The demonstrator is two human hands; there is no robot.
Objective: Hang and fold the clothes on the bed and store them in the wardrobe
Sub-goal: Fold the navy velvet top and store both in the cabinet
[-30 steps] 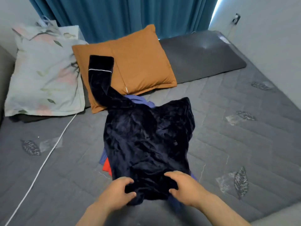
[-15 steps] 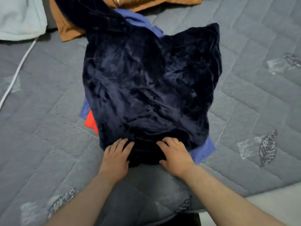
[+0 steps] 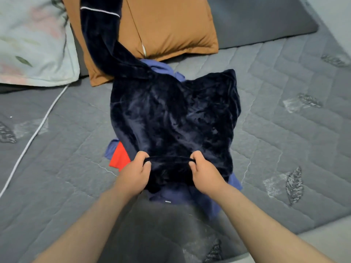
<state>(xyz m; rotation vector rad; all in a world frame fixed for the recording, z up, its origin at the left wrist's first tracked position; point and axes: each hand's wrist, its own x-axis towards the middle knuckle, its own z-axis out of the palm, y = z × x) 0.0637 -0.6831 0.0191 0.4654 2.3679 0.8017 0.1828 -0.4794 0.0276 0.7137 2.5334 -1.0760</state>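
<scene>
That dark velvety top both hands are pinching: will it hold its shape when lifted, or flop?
Probably flop: the dark velvety top creases and bunches between the left hand and right hand. Its sleeve trails across the orange pillow, so it would likely dangle. The plush sheen suggests it may slide off the blue garment beneath.

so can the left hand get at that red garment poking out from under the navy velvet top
Probably yes, for its exposed corner: the red garment lies bare just beside the left hand. But that hand is gripping the hem of the navy velvet top, which covers the rest.
</scene>
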